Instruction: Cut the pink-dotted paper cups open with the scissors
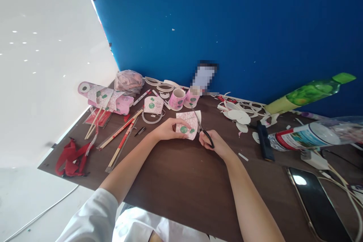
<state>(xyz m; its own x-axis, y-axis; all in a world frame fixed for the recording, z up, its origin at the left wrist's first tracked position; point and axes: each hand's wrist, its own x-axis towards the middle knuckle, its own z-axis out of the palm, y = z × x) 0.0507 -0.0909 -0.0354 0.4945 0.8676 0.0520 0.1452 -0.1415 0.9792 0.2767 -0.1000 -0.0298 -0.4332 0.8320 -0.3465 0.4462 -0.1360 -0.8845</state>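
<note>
My left hand (169,129) grips a pink-and-white patterned piece of paper cup (185,123) with green printed spots, thumb and fingers at its left side. In my right hand (213,144) is a pair of scissors (209,138) with black handles. Their blades point away from me and lie along the right edge of the cup piece; I cannot tell whether they are cutting into it. Just beyond stand two pink paper cups, one upright (176,100) and another (191,98) beside it. A similar cut cup piece (153,105) lies to the left.
At the left are wrapped chopsticks (121,128), a red ribbon (72,159) and a sleeve of cups (99,94). White paper scraps (238,115) lie to the right, near a green bottle (306,96), a clear bottle (309,136) and a phone (317,204). A blue partition (227,26) rises behind.
</note>
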